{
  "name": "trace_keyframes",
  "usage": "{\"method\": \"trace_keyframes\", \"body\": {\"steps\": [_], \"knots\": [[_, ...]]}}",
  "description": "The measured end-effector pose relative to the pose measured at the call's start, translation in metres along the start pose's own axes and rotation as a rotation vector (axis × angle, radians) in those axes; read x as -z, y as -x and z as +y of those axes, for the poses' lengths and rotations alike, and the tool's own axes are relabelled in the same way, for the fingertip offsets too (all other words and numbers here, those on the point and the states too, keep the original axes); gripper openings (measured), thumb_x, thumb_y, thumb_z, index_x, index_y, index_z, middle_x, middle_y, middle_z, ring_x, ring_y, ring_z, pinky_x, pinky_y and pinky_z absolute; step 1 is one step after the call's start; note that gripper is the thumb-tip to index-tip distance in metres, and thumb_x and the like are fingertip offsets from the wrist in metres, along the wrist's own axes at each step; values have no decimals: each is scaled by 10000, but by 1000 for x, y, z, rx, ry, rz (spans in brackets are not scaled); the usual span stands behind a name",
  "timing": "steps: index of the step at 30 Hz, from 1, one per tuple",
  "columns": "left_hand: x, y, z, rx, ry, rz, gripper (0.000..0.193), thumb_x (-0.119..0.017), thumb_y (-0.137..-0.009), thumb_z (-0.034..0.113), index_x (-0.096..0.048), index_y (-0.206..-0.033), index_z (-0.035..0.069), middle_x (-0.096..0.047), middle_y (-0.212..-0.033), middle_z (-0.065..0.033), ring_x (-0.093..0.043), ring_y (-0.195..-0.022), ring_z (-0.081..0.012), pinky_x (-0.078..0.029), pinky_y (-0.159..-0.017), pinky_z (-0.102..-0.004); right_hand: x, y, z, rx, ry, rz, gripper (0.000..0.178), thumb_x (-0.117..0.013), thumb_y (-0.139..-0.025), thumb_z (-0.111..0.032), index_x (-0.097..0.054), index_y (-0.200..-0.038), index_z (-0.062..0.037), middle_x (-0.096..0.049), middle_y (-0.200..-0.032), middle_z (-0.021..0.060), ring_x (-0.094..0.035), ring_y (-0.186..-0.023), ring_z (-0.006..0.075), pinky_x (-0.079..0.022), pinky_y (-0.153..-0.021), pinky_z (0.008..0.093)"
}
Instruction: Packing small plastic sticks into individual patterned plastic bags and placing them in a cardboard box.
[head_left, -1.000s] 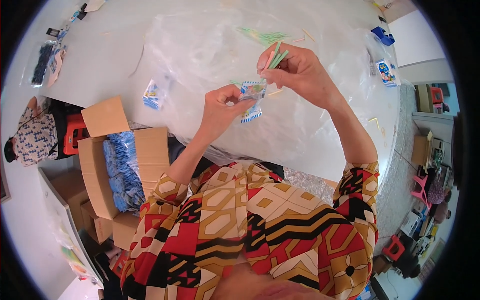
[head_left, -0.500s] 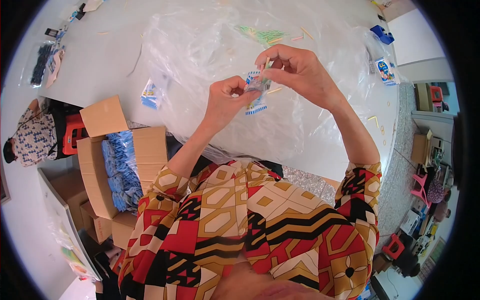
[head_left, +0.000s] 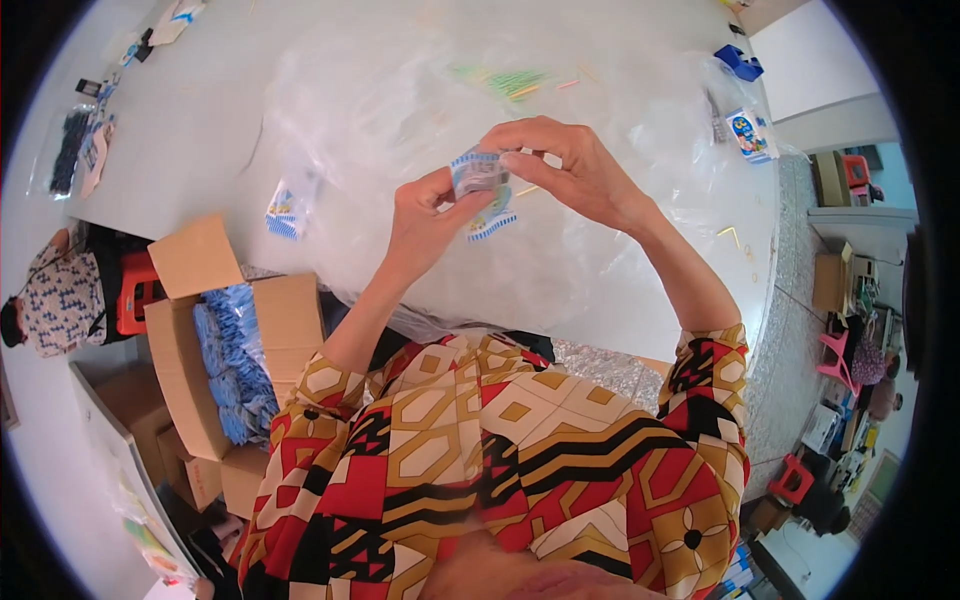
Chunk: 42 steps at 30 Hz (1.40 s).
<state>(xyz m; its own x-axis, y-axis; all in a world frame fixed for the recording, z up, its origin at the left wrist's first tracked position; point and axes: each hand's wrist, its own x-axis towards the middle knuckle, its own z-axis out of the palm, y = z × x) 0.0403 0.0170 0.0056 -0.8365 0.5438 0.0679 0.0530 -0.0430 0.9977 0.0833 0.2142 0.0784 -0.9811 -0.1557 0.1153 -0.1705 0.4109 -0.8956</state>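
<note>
Between my hands, over the plastic-covered table, is a small blue-and-white striped packet with a clear part. My left hand grips its left side between thumb and fingers. My right hand is closed at the packet's upper right edge, thumb and forefinger pinching there. Whether any stick is in those fingers is hidden. Beyond the hands lies a loose pile of thin green sticks, with a few yellow and pink ones beside it. A yellow stick lies just below my right hand.
Clear plastic sheeting covers much of the table. Several striped packets lie at the left. An open cardboard box full of blue packets stands lower left. At the right edge are a printed pack and a blue holder. Another person sits far left.
My right hand has come down to the packet's edge, and the short sticks it held above the packet no longer show. The packet has tilted and the whole view has shifted slightly.
</note>
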Motion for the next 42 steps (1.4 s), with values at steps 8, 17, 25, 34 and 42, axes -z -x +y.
{"method": "trace_keyframes", "body": {"steps": [8, 17, 25, 34, 42], "knots": [[4, 8, 6, 31, -39, -9, 160, -673, -821, 90, -684, -951, -3, -665, -788, -15, -559, -700, -40, -460, -615, -211, 87, -34, 137, -95, 515, 403, 245, -534, -892, -108, -602, -1124, -72, -655, -888, 90, -609, -752, 178, -493, -707, 304], [14, 14, 6, 52, -73, 15, 173, -664, -836, 93, -677, -976, -8, -667, -805, -16, -551, -713, -30, -463, -628, -203, 105, -74, 212, -269, 1082, 365, 103, -516, -795, -82, -590, -840, -25, -639, -817, 177, -634, -767, 360, -518, -653, 436], [16, 14, 2, 50, -45, 16, 176, -665, -839, 95, -675, -981, -9, -667, -806, -14, -549, -715, -28, -464, -632, -202, 114, -85, 221, -274, 1128, 315, 96, -496, -777, -46, -556, -845, -16, -625, -791, 195, -627, -734, 385, -518, -620, 446], [12, 15, -1, 21, -24, -2, 143, -672, -821, 84, -688, -930, -7, -657, -762, -11, -543, -673, -33, -448, -591, -205, 103, -69, 183, 12, 971, 128, 80, -475, -813, -33, -538, -851, -63, -617, -849, 109, -599, -796, 325, -482, -660, 421], [8, 16, 0, 10, -6, 8, 147, -667, -831, 69, -685, -958, -3, -669, -797, -19, -552, -702, -32, -457, -616, -202, 114, -68, 189, -31, 1160, 275, 107, -480, -806, -36, -523, -891, -86, -615, -863, 70, -606, -798, 292, -492, -645, 407]]}}
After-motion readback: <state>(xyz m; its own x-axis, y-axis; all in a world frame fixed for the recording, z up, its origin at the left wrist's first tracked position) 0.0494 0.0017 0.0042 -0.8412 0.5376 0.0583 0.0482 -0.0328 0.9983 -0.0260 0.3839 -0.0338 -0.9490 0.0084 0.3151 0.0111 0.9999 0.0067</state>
